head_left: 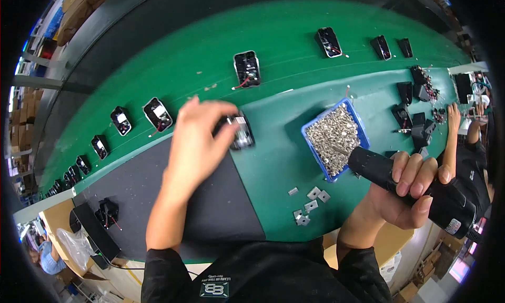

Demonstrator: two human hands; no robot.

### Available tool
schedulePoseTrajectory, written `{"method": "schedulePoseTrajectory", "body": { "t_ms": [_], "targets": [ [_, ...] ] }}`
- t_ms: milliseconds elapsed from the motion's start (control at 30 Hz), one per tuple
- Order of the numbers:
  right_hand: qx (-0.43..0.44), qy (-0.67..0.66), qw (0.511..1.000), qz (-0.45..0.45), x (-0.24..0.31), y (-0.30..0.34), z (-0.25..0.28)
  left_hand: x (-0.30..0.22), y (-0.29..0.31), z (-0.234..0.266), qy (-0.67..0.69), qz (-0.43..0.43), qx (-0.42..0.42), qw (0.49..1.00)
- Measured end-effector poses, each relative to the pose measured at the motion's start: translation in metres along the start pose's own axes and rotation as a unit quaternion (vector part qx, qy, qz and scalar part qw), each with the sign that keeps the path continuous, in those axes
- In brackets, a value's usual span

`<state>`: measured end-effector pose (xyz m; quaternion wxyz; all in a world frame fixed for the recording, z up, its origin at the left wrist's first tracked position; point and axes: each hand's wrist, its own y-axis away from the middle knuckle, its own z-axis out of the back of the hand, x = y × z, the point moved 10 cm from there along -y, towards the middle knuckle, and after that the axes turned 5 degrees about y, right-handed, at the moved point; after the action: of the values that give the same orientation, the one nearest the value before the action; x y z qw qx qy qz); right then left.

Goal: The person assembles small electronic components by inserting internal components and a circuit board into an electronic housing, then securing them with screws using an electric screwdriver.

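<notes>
On the table (273, 182), the bin (360, 125) (screws (332, 135) inside) stands right of the mat (223, 206); plates (311, 206) lie on the bin's near side.

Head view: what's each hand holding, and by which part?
Right hand: black power screwdriver, gripped around mid-body. Left hand: at left edge of black housing; can't tell if held.

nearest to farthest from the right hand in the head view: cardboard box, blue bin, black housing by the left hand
1. Blue bin, just left of the right hand
2. Black housing, farther left, beside the left hand
3. Cardboard box, at the far lower left
</notes>
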<state>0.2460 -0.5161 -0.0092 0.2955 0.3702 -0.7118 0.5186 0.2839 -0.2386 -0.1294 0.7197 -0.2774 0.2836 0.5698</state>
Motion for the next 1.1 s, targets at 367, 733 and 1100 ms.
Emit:
{"method": "schedulePoseTrajectory", "body": {
  "t_ms": [367, 733, 1100],
  "targets": [
    [0.042, -0.140, 0.988, -0.037, 0.019, 0.002, -0.033, -0.083, 0.047, -0.045, 0.121, -0.074, 0.023, 0.990],
    [-0.013, -0.114, 0.992, 0.051, 0.055, -0.003, -0.007, -0.129, 0.012, -0.066, 0.213, -0.226, -0.055, 0.949],
    [-0.003, -0.143, 0.990, -0.003, 0.054, 0.004, -0.015, -0.132, 0.032, -0.044, 0.204, -0.235, -0.074, 0.947]
  ]
}}
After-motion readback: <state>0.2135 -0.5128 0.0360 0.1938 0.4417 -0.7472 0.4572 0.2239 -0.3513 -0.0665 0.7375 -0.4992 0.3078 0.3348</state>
